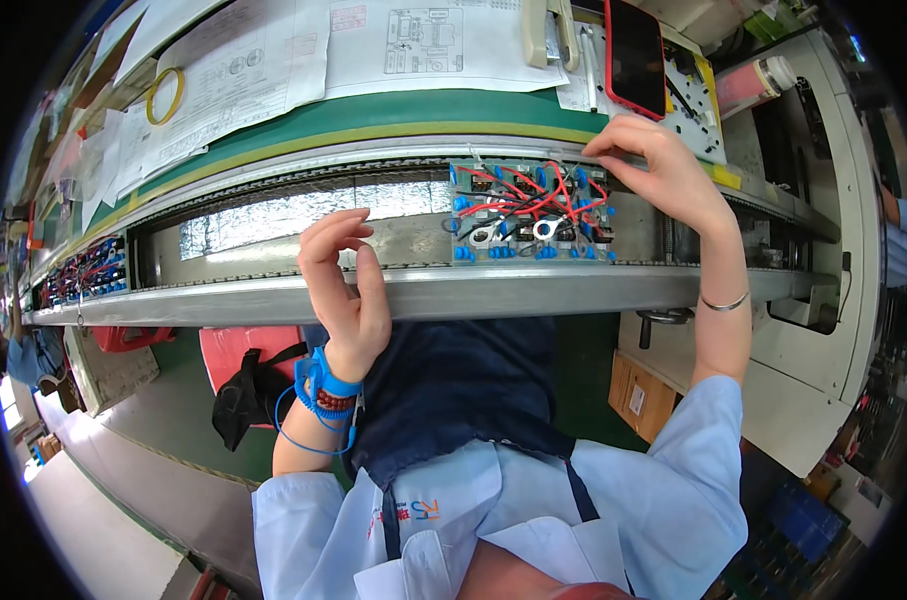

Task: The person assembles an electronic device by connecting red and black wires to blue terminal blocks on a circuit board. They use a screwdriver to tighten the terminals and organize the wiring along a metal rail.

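A circuit board assembly (529, 212) with blue parts and a tangle of red and black wires lies between the two conveyor rails. At its far right corner is my right hand (663, 170), thumb and forefinger brought together in a pinch over the far rail; whatever is between the tips is too small to make out. My left hand (341, 290) hovers above the near rail, left of the board and apart from it. Its fingers are loosely bent, the thumb stands away from them, and it holds nothing. A blue wrist strap (323, 380) with a coiled cord circles that wrist.
The near metal rail (533, 292) runs across in front of me. More wired boards (83, 272) sit at the far left of the line. Beyond the far rail lie printed drawings (413, 45), a yellow tape ring (165, 96), a red-edged phone (635, 58) and a tray of small black parts (695, 105).
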`<state>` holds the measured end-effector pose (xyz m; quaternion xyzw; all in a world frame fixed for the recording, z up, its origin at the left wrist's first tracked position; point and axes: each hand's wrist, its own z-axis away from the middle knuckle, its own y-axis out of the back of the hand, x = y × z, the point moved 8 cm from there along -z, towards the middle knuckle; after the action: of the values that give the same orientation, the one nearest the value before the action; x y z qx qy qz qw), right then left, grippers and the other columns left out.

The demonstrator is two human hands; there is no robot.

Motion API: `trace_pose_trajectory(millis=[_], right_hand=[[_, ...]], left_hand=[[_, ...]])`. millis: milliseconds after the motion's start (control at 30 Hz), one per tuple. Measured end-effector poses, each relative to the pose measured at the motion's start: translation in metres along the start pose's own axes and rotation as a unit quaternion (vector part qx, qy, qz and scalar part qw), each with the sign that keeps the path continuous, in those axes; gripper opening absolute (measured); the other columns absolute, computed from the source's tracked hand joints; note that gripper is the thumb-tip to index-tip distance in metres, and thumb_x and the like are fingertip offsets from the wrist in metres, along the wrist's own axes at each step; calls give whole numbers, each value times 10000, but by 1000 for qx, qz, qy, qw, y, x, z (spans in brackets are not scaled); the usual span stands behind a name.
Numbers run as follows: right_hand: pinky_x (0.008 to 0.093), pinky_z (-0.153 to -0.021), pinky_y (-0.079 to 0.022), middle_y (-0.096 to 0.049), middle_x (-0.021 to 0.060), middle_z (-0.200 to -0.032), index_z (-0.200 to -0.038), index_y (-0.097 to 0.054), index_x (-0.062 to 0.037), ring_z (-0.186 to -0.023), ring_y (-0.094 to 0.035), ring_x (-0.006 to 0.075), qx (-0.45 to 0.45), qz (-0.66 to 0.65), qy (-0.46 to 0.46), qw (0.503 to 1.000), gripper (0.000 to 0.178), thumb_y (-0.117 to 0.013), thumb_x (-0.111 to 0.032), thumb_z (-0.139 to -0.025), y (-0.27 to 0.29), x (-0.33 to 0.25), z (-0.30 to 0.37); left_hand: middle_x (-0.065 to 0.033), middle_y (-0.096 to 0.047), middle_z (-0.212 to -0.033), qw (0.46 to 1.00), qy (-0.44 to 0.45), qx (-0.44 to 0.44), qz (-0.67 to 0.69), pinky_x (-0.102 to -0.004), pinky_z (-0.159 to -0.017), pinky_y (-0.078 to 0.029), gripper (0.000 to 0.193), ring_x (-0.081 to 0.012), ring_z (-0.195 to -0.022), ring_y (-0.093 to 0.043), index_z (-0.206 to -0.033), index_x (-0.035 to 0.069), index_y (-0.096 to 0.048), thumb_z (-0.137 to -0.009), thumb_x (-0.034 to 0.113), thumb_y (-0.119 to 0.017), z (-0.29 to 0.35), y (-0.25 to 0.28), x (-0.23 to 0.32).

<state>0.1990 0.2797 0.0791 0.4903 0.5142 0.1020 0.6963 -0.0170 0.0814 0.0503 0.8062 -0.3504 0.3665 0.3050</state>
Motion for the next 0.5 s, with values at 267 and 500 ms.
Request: trace_pose_trajectory(millis=[267, 500], right_hand=[[288, -755, -459, -588, 79, -879, -940, -627, 21, -847, -578, 176, -6, -22, -21, 1000, 92, -586, -11, -863, -2, -1, 1], [273, -710, -452, -612, 52, -833, -896, -660, 4, -785, -579, 153, 25, -58, -15, 998, 74, -628, -18, -833, 15, -7, 13]], left_hand=[[-186, -504, -1177, 999, -38, 30, -8, -289, -769, -464, 244, -185, -908, -539, -1157, 3, -427, -915, -25, -412, -2, 25, 14], [-199, -518, -1146, 992, -40, 99, -64, -296, -749, -471, 223, -188, -875, -536, -1131, -10, -434, -912, -28, -396, 5, 74, 14]])
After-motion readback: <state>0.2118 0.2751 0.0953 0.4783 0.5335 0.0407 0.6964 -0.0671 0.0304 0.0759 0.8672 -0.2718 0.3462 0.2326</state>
